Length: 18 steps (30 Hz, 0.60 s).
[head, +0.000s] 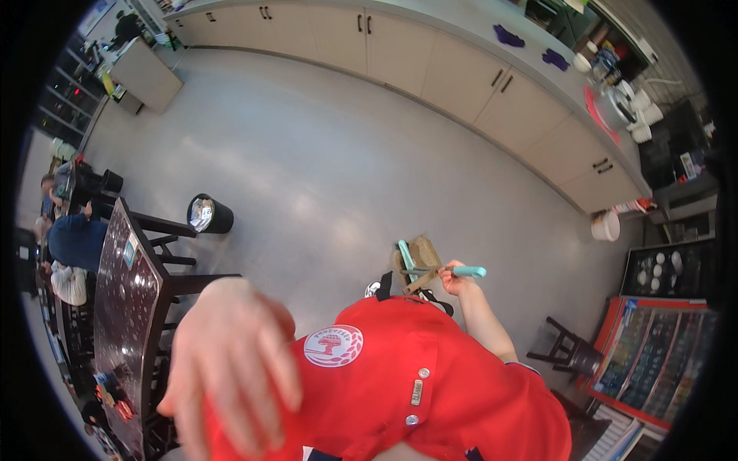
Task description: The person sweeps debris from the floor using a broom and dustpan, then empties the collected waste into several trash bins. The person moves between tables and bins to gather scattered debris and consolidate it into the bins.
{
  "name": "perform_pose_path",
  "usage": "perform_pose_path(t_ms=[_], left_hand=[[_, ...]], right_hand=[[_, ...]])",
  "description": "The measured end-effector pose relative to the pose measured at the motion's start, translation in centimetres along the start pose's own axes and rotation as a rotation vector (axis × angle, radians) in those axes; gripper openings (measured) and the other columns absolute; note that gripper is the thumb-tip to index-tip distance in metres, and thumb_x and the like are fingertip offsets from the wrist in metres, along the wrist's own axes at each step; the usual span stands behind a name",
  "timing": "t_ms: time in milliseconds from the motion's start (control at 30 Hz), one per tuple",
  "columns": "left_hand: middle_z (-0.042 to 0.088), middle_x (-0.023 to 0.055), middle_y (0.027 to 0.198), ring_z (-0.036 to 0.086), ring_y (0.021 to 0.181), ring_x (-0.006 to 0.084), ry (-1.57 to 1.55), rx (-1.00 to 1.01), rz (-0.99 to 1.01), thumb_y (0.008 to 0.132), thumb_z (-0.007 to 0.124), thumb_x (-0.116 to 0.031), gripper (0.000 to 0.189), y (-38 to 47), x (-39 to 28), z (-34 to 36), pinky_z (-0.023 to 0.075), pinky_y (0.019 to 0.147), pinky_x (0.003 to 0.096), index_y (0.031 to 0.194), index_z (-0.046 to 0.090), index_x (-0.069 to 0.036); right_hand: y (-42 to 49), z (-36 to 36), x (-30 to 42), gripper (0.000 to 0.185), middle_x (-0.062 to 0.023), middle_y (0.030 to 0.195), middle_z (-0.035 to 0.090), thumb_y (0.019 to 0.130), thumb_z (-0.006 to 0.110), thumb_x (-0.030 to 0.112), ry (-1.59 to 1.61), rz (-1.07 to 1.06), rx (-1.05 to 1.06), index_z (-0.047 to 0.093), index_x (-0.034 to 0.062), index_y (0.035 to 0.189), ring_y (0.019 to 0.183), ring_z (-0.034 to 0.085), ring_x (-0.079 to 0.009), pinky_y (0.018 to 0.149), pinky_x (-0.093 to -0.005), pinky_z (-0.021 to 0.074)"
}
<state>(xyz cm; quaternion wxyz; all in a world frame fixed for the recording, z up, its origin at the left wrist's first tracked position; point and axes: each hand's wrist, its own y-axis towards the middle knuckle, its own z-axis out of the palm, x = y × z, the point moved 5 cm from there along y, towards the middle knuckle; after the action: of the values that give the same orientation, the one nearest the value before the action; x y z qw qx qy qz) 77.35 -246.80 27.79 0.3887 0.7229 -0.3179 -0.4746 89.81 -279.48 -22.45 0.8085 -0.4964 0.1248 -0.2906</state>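
Note:
My left hand (233, 357) is large and blurred, raised close to the camera at the lower left. Its fingers are apart and point down, with nothing held in them. Over the floor in front of the red apron (380, 380), my right hand (455, 280) is closed around a turquoise handle (470, 271). A thin shaft runs from that handle toward a brown, boxy object (424, 257), which has a turquoise bar (406, 256) along its left side. Whether this is a dustpan or another kind of container cannot be told. Parts of my shoes show beneath it.
A black trash bin (219, 217) stands beside a dark table (130, 311) at left, where people sit. A long counter (450, 23) with cabinets curves along the top and right. A dark stool (576, 357), a white bucket (605, 226) and a red-framed display fridge (651, 351) are at right.

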Motion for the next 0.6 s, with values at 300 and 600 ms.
perform_pose_path(t_ms=[300,600], left_hand=[[0.057,0.0065,0.090,0.055,0.079,0.0150,0.017,-2.110,-1.426,0.081,0.051,-0.025,0.035,-40.8,13.7,5.6,0.0418,0.064,0.0265,0.109,0.049,-0.006],[0.058,0.0042,0.086,0.056,0.073,0.0132,-0.337,-1.854,-1.587,0.080,0.054,-0.023,0.034,-43.6,21.9,10.0,0.0403,0.060,0.0236,0.108,0.048,-0.006]], right_hand=[[-0.3,-1.7,-0.5,0.011,-0.0074,0.065,0.047,0.069,0.048,0.004,0.040,0.039,-0.044,0.037,0.0015,0.073,0.042,0.036,-0.0089,0.035,-0.0174,0.0316],[-1.8,2.9,-1.6,0.013,-0.0094,0.064,0.053,0.072,0.057,0.008,-0.142,0.187,0.225,0.047,-0.0002,0.074,0.055,0.053,-0.0155,0.047,-0.0229,0.0470]])
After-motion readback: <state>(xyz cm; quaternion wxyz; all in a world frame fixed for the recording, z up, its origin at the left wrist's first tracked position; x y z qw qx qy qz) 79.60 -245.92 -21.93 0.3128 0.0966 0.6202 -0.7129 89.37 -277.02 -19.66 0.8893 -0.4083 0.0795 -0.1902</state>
